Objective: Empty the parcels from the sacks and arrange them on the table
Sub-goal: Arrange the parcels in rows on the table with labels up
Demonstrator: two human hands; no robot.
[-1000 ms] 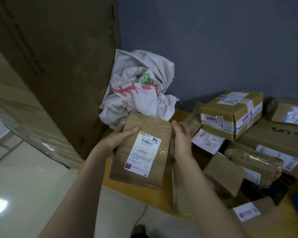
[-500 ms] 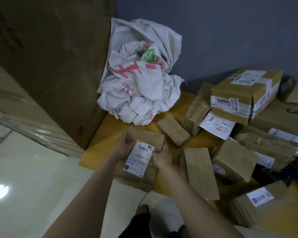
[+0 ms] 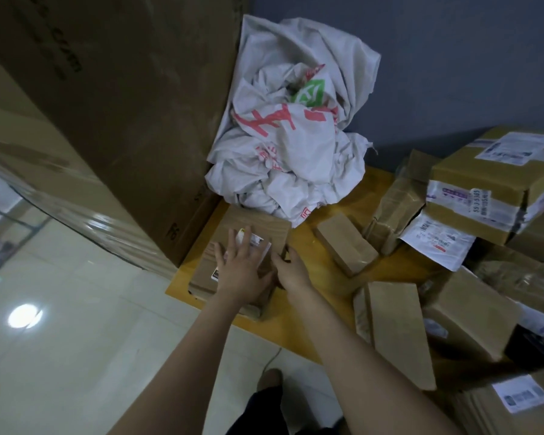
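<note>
Parcel (image 3: 258, 224) in brown wrapping with a white label lies flat on the left corner of the yellow table (image 3: 324, 296), right against the crumpled white sack (image 3: 296, 136) behind it and just beside a tall carton (image 3: 132, 105). My left hand (image 3: 242, 268) presses on top, fingers spread. My right hand (image 3: 291, 271) touches its right edge; I cannot tell whether it grips. Other parcels (image 3: 346, 246) lie to the right.

Brown parcel (image 3: 258, 224) down from mid-air, now flat on table (image 3: 321, 277) corner under left hand (image 3: 242, 268).
</note>
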